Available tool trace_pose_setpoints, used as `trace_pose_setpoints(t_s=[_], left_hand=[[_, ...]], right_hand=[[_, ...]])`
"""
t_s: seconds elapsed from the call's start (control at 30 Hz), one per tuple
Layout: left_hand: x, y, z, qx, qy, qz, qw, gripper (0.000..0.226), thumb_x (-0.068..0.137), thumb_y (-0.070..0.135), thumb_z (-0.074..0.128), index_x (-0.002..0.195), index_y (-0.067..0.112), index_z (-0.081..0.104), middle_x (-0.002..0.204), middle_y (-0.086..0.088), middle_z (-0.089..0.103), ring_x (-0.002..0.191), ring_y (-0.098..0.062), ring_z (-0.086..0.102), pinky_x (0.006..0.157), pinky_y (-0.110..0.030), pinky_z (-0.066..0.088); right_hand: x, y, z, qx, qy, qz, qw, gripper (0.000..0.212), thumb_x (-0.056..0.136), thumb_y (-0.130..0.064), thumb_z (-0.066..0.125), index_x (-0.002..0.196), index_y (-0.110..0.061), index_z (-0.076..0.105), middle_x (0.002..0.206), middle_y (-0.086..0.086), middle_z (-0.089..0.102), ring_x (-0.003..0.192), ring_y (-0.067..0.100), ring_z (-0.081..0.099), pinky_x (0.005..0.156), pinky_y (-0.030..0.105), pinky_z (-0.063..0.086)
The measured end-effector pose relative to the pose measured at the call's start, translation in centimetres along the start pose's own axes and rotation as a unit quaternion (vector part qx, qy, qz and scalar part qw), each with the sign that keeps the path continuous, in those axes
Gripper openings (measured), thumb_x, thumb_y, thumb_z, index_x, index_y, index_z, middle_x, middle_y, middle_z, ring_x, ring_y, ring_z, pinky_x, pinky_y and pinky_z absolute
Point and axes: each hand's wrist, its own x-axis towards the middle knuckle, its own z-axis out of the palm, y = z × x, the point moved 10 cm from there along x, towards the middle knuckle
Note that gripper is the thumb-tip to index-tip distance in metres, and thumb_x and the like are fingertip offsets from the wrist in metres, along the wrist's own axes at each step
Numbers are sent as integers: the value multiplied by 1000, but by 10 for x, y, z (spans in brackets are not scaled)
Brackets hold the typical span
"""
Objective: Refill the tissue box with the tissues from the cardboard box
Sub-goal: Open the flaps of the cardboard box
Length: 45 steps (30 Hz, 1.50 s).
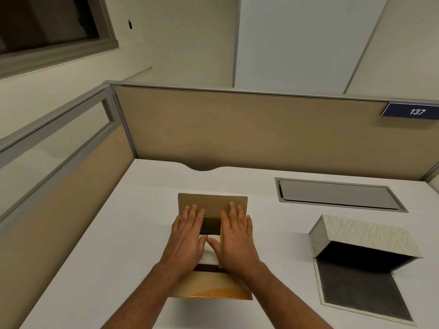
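Observation:
A brown cardboard box [211,289] stands on the white desk in front of me, its far flap [212,203] raised. White tissues [210,255] show inside it between my hands. My left hand [187,236] and my right hand [234,237] lie flat over the box opening, fingers spread and pointing away, thumbs almost touching over the tissues. Neither hand grips anything. To the right lies the tissue box [363,238], cream with a leaf pattern, tipped on its side with its dark inside showing and its lid flap [356,293] open flat on the desk.
A grey metal cable hatch [337,193] is set in the desk behind the tissue box. Tan partition walls [249,129] close the desk at the back and left. A blue sign reading 137 [413,111] hangs at the upper right.

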Motion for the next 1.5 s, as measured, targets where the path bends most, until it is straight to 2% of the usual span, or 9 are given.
trace_pose_setpoints(t_s=[0.13, 0.23, 0.53, 0.73, 0.8, 0.9, 1.03, 1.23, 1.5], left_hand=[[4, -8, 13, 25, -45, -19, 998, 77, 97, 46, 45, 154, 19, 2, 166, -6, -3, 152, -24, -5, 123, -40, 3], [0, -11, 13, 16, -39, -23, 999, 73, 96, 36, 48, 154, 19, 8, 166, -6, 3, 152, -24, 2, 123, -40, 8], [-5, -27, -60, -70, 114, -52, 990, 58, 88, 2, 63, 141, 21, 49, 158, -4, 34, 146, -26, 30, 114, -40, 34], [-13, -75, -58, 23, 82, -35, 996, 66, 73, 7, 78, 135, 9, 55, 154, -15, 36, 144, -35, 32, 114, -46, 26], [-17, -85, -45, 70, 44, -34, 996, 70, 59, 8, 87, 125, 5, 63, 146, -21, 47, 136, -41, 43, 111, -52, 34], [-27, -87, -30, 131, 30, -43, 990, 65, 58, 21, 88, 117, 3, 67, 136, -26, 56, 130, -43, 48, 117, -43, 14], [-35, -89, -16, 49, 35, -117, 991, 58, 99, 41, 34, 148, 11, 33, 161, -15, 23, 149, -32, 21, 121, -33, -7], [-43, -95, 20, -139, -68, -209, 966, 59, 101, 42, 33, 152, 20, 14, 161, -8, 27, 142, -32, 36, 115, -47, 35], [-48, -86, 28, -238, -37, -216, 946, 51, 102, 35, 33, 150, 19, 25, 150, -8, 45, 133, -28, 49, 107, -40, 43]], right_hand=[[6, 9, 24, -16, -70, 32, 997, 96, 87, -73, 41, 157, -21, 2, 165, 12, -15, 152, 34, -14, 118, 52, -11], [0, 8, 29, -8, -73, 45, 996, 89, 90, -50, 56, 156, -20, 6, 165, 13, -14, 152, 35, -13, 121, 54, -7], [-10, 32, -45, 173, 70, 114, 976, 58, 95, -12, 56, 149, -25, 37, 162, 1, 28, 146, 25, 32, 119, 43, 32], [-27, 70, -66, 52, 132, 77, 987, 44, 85, -8, 72, 128, -12, 63, 148, 15, 50, 139, 37, 44, 115, 54, 29], [-35, 79, -62, 16, 151, 65, 986, 40, 81, -12, 76, 120, -8, 68, 138, 20, 59, 129, 44, 54, 108, 62, 32], [-43, 89, -46, 7, 124, 81, 989, 49, 99, -41, 34, 123, -12, 67, 141, 15, 58, 133, 38, 51, 115, 58, 27], [-50, 96, -16, 53, 37, 134, 989, 69, 96, -61, 16, 147, -20, 39, 163, 5, 27, 151, 26, 21, 122, 41, 0], [-63, 93, 31, 280, -62, 232, 929, 77, 92, -63, 45, 153, -23, 19, 161, 3, 30, 142, 29, 38, 114, 49, 39], [-66, 97, 74, 438, -54, 287, 851, 81, 81, -73, 35, 149, -30, 33, 149, 0, 48, 130, 26, 52, 103, 53, 50]])
